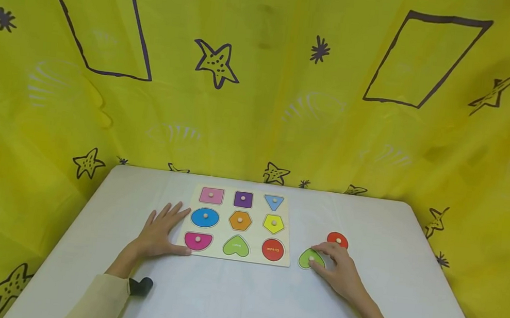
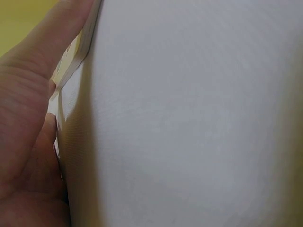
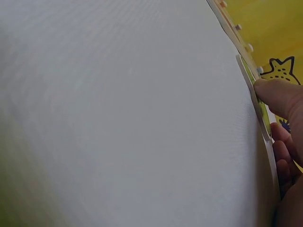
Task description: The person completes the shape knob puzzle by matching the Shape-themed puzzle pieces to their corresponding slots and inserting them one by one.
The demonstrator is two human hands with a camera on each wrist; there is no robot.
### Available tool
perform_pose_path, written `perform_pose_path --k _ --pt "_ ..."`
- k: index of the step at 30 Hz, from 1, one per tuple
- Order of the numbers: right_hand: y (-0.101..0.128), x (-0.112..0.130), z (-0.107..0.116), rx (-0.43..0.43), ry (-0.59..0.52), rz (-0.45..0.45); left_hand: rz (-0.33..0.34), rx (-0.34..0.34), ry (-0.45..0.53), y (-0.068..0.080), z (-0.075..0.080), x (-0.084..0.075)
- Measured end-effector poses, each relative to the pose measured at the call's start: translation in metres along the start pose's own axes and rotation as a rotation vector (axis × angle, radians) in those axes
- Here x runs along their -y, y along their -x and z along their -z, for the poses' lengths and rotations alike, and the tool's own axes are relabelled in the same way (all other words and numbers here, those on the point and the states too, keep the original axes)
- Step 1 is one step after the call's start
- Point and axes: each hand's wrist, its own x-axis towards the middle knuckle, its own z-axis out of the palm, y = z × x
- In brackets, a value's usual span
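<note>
Beside puzzle board (image 1: 242, 224) right edge, right hand (image 1: 334, 268) fingers on green heart (image 1: 308, 259), left hand (image 1: 160, 232) flat

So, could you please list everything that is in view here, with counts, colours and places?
puzzle board: one, pale wood, middle of the table, two slots empty.
pegged shapes in the board: seven; pink square, purple square, blue triangle, blue circle, orange hexagon, yellow pentagon, magenta semicircle.
green heart piece: one, loose, right of the board.
red circle piece: one, loose, further right.
table: one, white.
backdrop cloth: one, yellow with dark stars.
left hand: flat at the board's left edge.
right hand: fingers on the green heart piece.
</note>
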Motion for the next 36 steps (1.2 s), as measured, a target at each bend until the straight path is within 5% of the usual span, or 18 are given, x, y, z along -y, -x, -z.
perform_pose_path --k 10,36 --pt "-0.0002 -0.0034 -0.0033 -0.045 -0.033 0.076 -0.031 -0.024 0.018 -0.0002 -0.0043 0.005" --pt "0.0009 -0.0005 -0.0021 -0.029 -0.025 0.042 -0.018 -0.022 0.018 0.0004 -0.0023 0.0026"
